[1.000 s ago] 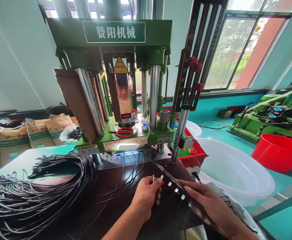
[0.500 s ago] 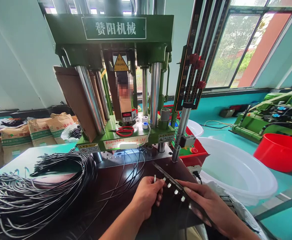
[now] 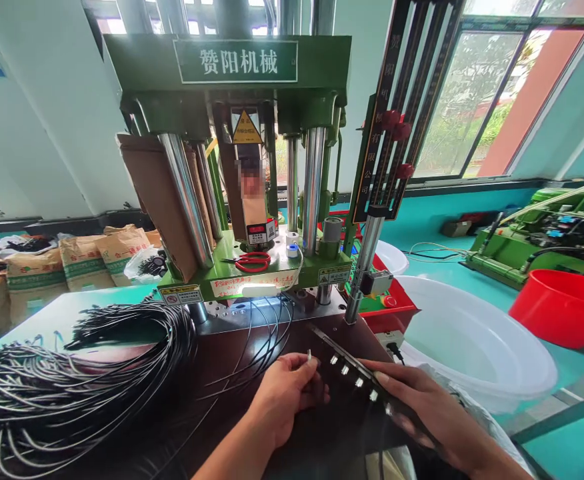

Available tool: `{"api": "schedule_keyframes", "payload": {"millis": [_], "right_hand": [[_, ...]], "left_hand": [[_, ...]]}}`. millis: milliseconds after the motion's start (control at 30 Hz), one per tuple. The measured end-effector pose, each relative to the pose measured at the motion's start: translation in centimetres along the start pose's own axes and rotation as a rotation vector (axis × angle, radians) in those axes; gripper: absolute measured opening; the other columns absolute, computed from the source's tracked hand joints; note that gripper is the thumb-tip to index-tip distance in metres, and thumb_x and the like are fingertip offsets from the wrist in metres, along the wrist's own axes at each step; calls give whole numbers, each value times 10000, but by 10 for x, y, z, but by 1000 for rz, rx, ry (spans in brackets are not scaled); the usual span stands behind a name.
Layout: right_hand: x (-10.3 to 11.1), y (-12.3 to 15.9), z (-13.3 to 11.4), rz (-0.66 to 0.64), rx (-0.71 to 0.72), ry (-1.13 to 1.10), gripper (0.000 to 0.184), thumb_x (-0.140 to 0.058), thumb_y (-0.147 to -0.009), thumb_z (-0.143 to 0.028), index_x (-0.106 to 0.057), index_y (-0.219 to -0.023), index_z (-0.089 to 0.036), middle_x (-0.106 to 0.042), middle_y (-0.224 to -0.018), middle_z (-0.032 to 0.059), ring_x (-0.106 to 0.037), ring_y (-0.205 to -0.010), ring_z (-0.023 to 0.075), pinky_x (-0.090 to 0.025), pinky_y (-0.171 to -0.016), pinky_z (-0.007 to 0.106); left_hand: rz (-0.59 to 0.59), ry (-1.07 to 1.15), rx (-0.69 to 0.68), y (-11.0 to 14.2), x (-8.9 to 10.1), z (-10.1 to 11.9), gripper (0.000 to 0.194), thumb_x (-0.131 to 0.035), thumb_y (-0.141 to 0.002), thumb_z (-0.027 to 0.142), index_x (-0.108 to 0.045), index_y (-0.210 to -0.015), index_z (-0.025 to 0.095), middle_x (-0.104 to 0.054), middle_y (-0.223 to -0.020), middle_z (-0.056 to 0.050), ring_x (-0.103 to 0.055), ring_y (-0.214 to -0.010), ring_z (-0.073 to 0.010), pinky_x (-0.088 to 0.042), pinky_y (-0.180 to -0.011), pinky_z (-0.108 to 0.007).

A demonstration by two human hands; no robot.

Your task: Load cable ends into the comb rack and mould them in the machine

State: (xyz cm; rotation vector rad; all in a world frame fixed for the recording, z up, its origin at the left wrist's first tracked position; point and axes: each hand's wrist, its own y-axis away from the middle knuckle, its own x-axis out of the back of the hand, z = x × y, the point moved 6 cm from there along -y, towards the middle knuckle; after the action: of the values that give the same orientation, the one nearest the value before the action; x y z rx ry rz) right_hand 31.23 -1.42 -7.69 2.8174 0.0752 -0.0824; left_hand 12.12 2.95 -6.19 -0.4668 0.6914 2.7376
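Between the thumb and fingers of my left hand (image 3: 287, 390) is a small metal piece (image 3: 309, 356), upright, too small to name exactly. My right hand (image 3: 417, 400) grips a long narrow metal bar (image 3: 339, 347) over the dark tabletop, its thumb lying along the top. Several shiny metal tips (image 3: 359, 382) stick out from the bar's near-left edge, facing my left hand. There is a small gap between my left fingers and the bar. The bar's near end is hidden under my right hand.
A green press (image 3: 227, 100) stands ahead, with red-handled pliers (image 3: 252, 261) on its ledge. Thin black cables (image 3: 267, 347) run from under it. A large cable bundle (image 3: 137, 320) lies left. White tub (image 3: 482, 333) and red tub (image 3: 567, 307) stand right.
My left hand has drawn slightly left, away from the bar, with the small metal piece still in its fingers. The right hand keeps its hold on the bar. The view has shifted slightly.
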Motion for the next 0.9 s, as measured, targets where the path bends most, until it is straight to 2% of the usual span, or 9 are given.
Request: {"api": "schedule_keyframes", "payload": {"millis": [67, 133, 267, 567, 900], "right_hand": [[0, -1, 0, -9, 9, -7, 546, -600, -816, -481, -532, -1285, -210, -359, -548, -63, -327, -411, 40, -195, -297, 117], [-1, -2, 0, -14, 8, -12, 540, -602, -817, -475, -534, -1282, -209, -357, -545, -65, -324, -407, 38, -194, -297, 117], [-2, -3, 1, -27, 8, -6, 532, -598, -820, -474, -539, -1277, -209, -356, -549, -66, -323, -406, 36, -196, -297, 116], [-4, 0, 0, -67, 3, 80, 540, -584, -821, -497, -542, -1280, -215, -354, -519, -68, -341, -403, 45, -238, -289, 117], [-6, 0, -1, -93, -15, 114, 603, -616, -763, -564, -560, -1253, -217, -366, -532, -75, -331, -382, 34, -209, -281, 119]], "left_hand": [[42, -11, -27, 2, 3, 3, 172, -584, -828, 233, -558, -929, 96, -519, -663, 1, -550, -573, -102, -516, -627, -284], [95, -79, -56, 1, 5, 4, 198, -582, -832, 247, -566, -955, 93, -505, -658, 11, -516, -525, -83, -467, -530, -232], [151, -256, -121, -8, 1, 6, 147, -593, -800, 208, -548, -885, 96, -520, -637, 13, -473, -471, -71, -372, -430, -196], [203, -365, -131, -12, 1, 3, 154, -609, -750, 234, -584, -824, 101, -514, -571, 18, -433, -436, -67, -320, -396, -189], [238, -401, -121, -12, 5, -1, 149, -599, -742, 245, -592, -806, 111, -517, -535, 11, -420, -419, -74, -298, -386, -192]]}}
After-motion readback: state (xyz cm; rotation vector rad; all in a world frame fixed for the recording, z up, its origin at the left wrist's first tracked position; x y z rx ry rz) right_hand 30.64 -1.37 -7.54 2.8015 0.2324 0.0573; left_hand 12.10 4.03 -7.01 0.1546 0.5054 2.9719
